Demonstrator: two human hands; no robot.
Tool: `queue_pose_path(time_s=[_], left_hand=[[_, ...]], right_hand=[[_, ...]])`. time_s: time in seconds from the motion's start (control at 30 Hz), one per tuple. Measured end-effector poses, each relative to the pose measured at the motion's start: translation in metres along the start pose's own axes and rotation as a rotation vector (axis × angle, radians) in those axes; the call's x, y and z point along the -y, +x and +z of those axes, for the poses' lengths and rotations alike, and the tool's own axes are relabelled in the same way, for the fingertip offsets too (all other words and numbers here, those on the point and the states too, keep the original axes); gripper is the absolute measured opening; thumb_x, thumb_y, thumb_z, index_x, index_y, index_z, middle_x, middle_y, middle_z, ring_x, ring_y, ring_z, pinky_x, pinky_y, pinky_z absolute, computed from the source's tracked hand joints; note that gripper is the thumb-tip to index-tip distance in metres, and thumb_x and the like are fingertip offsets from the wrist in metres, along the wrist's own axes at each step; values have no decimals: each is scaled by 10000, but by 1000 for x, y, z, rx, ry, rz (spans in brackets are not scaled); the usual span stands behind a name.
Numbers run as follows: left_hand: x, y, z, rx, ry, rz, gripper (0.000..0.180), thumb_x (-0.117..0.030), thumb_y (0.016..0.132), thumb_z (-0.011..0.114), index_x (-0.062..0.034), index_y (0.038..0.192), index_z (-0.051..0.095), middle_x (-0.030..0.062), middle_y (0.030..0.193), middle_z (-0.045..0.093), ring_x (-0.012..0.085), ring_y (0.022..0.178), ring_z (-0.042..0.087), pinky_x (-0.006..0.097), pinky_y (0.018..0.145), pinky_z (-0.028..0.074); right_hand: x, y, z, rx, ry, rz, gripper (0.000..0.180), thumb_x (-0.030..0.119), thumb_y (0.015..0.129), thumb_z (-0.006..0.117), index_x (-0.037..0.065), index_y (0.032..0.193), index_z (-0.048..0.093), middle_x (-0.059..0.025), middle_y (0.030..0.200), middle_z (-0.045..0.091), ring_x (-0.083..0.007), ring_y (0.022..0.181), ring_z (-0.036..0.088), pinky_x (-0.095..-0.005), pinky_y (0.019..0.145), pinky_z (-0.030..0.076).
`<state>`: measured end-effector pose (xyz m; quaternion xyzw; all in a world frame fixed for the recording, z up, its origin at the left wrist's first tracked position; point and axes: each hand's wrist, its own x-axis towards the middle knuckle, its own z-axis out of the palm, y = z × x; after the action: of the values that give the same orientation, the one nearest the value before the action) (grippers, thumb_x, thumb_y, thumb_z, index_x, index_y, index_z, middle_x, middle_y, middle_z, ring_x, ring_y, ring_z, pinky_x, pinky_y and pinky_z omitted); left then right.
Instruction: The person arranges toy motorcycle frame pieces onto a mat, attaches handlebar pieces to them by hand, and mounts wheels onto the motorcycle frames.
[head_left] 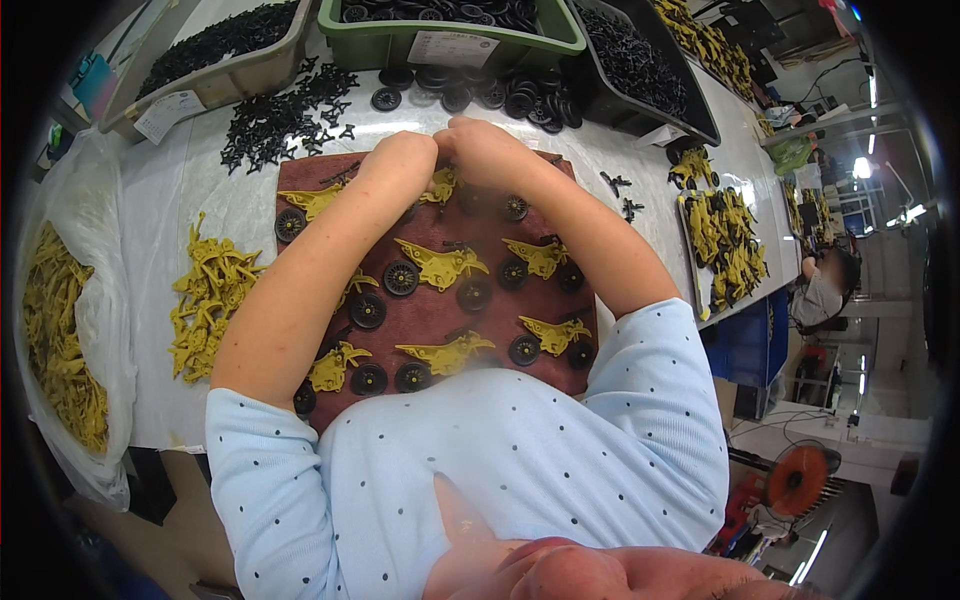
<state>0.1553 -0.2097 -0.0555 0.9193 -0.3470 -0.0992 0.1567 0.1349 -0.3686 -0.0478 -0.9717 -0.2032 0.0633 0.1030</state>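
Left hand [406, 160] and right hand [482, 150] were curled close together; fingertips hidden, couldn't tell grip. Yellow body [442, 187] lay just nearside of them on maroon mat [465, 218]; black wheels [402, 278] sat nearer, probably pre-sorted into sets. Beyond hands: loose wheels [522, 104], green bin [360, 40], presumably for reach.

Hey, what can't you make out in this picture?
All in the head view:
Anything in the left hand or right hand: hidden by the hands themselves.
Near edge of the mat: hidden behind the shirt.
Far rim of the green tub: cut off by the picture's top edge.
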Motion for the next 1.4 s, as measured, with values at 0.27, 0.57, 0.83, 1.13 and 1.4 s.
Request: queue_pose_path(time_s=[0.27,0.57,0.83,1.13,1.4], left_hand=[[-3,-4,4,-14,33,-7,271,-157,681,758,68,778,641,250,800,637,358,838,640,404,752,510],[-4,-4,11,-72,59,-15,286,-166,689,759,66,792,626,231,836,632,348,834,638,403,750,511],[4,2,6,-7,47,39,265,-170,694,757,46,766,623,216,787,639,341,807,640,413,716,495],[9,3,6,-64,-132,-91,302,-233,707,768,35,729,632,204,733,641,332,743,641,409,671,481],[1,-26,-40,-38,-961,-204,530,-511,948,429,-10,910,600,70,693,606,171,629,590,296,530,469]], right_hand=[[-26,-4,-7,153,530,200,197,208,774,711,42,828,620,-133,782,659,-248,757,624,-349,681,473],[-20,0,2,94,417,229,289,270,757,748,29,771,589,-131,744,636,-277,728,608,-389,649,454],[-23,-5,17,-86,306,119,285,249,768,732,6,777,584,-151,759,633,-292,737,598,-400,675,456],[-15,-13,-18,-276,450,236,338,331,820,678,24,961,671,-134,804,664,-266,781,641,-346,711,494],[38,-17,-28,-345,777,64,236,193,849,652,60,1044,653,-97,784,642,-222,713,610,-342,683,489]])
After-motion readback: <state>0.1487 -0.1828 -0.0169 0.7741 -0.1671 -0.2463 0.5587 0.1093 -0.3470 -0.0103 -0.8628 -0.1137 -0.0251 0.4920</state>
